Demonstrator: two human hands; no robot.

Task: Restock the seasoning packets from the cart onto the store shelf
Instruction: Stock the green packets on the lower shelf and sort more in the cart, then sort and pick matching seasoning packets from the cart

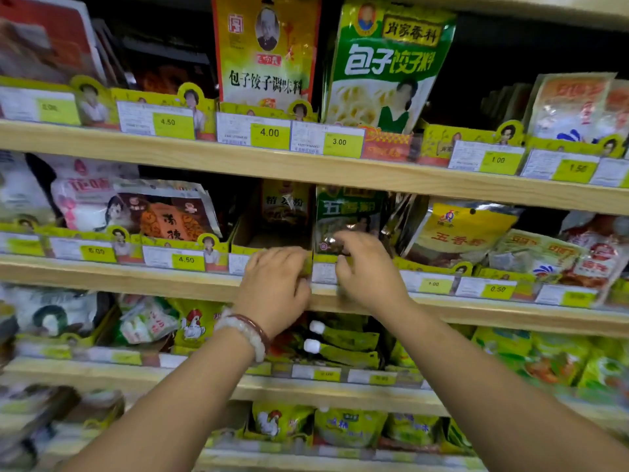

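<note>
The right hand pinches the lower edge of a flat green foil seasoning packet, which stands in the yellow cardboard display tray on the middle wooden shelf; the left hand curls over the tray front; the packet seems light, soft and slippery, so hold its sealed edges.

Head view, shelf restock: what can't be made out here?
- Cart: outside the head view.
- Price tags behind the left hand and right hand: covered by the hands.
- Right hand grip on the green packet: fingers blurred, a hold can't be confirmed.
- Bottom shelf labels: blurred, cut off by the frame edge.
- Depth of the brown packet slot: dark, stock behind is hidden.
</note>
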